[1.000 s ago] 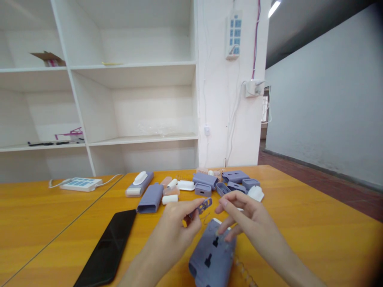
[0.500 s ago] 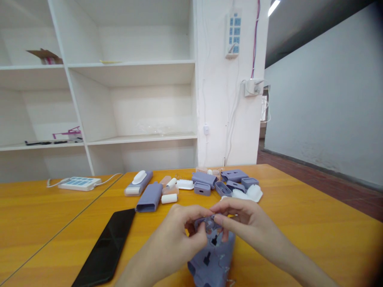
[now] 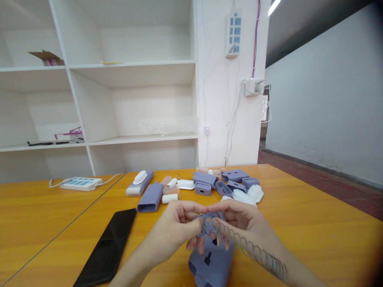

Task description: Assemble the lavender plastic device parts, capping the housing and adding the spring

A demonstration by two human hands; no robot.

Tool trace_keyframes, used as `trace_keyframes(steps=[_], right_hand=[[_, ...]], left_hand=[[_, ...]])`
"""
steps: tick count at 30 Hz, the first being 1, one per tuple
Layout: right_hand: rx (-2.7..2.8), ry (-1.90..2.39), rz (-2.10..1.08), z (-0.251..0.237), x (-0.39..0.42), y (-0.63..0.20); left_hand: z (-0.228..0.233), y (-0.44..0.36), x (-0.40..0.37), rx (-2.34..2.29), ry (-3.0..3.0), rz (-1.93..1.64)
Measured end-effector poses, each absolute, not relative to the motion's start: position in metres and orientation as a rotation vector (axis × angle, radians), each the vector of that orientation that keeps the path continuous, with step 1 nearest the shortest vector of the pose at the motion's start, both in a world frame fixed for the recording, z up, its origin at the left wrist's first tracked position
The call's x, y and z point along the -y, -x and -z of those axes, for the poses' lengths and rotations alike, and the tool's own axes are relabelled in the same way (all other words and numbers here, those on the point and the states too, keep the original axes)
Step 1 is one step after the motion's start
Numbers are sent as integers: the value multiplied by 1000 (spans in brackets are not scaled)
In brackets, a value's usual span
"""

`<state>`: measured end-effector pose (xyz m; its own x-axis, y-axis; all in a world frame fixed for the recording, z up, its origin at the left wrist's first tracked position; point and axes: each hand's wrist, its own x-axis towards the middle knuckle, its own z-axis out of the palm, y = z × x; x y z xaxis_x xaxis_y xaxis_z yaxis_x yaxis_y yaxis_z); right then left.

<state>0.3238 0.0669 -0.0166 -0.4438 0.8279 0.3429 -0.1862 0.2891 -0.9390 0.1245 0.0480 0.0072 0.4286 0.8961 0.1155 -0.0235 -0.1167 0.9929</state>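
**Both hands close on a small purple clip above the socket housing**

The fingers (image 3: 191, 223) of the left hand (image 3: 176, 231) are curled nearly shut, thumb and forefinger pinched on a small purple clip (image 3: 209, 224) held between the two hands. The right hand (image 3: 245, 223) meets it from the other side, its fingertips pressed to the same piece, so both hands are closed on it and touch each other at the top. A coiled metal spring (image 3: 254, 251) runs from the clip down and to the right, along the right wrist; its long axis slants away toward the lower right corner.

Directly beneath the hands lies the purple socket housing (image 3: 212, 265), flat on the yellow surface (image 3: 314, 223), its long axis pointing toward the person. The clip sits just above the housing's far end, and both hands are about equally near it.

A second ago the hands were apart, the left alone holding the clip up, with no spring stretched out. Half a second ago they had joined over the housing. Now the spring is drawn out in plain view.

Further off lie a black phone (image 3: 110, 243) to the left, a row of loose purple and white parts (image 3: 206, 185), and a white power strip (image 3: 80, 183).
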Motion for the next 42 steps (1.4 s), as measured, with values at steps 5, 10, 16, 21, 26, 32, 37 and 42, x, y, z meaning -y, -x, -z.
trace_keyframes(steps=[5, 10, 16, 21, 26, 32, 37, 42], right_hand=[[1518, 609, -1351, 16, -72, -325], [1475, 665, -1282, 11, -69, -326], [1449, 680, -1259, 17, -72, -323], [1492, 642, -1279, 23, -82, -327], [1521, 646, -1291, 23, -83, -329], [1542, 693, -1302, 23, -82, -332], [1591, 702, -1278, 21, -82, -333], [1664, 668, -1255, 17, -82, -339]], left_hand=[[-10, -133, -47, -744, -1412, -991], [-8, -133, -45, -642, -1335, -1001], [-3, -136, -48, -609, -1304, -1040], [3, -138, -52, -653, -1296, -1090], [0, -137, -48, -709, -1326, -1078], [-7, -139, -45, -800, -1349, -1073], [-4, -144, -43, -911, -1413, -1091], [-3, -149, -36, -1007, -1538, -1102]])
